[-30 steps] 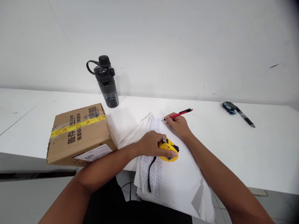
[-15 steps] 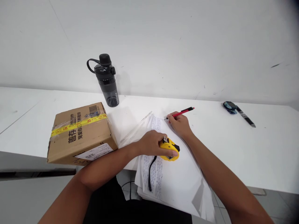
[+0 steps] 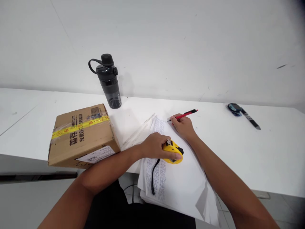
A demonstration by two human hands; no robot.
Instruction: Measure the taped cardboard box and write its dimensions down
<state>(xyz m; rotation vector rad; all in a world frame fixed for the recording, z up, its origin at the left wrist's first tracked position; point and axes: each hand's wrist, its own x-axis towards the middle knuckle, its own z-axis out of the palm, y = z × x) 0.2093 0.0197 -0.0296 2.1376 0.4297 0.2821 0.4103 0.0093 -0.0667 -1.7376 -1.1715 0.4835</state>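
A yellow tape measure [image 3: 173, 150] with a black wrist strap [image 3: 153, 178] is gripped in my left hand [image 3: 154, 145], over a stack of white paper sheets [image 3: 182, 186]. Columns of small dense markings run down the left part of the top sheet. My right hand [image 3: 184, 127] is closed round a red and black pen [image 3: 188, 113], its tip at the sheet's upper edge near the markings. The stack hangs over the front edge of the table. My left forearm lies against a cardboard box [image 3: 78, 127] with yellow tape and a white label.
A dark water bottle [image 3: 109, 84] with a carry loop stands behind the box. On the right of the white table [image 3: 274, 152] lie a dark blue object [image 3: 234, 109], unclear in kind, and a black and grey pen-like stick [image 3: 250, 119]. A white wall [image 3: 166, 47] rises behind.
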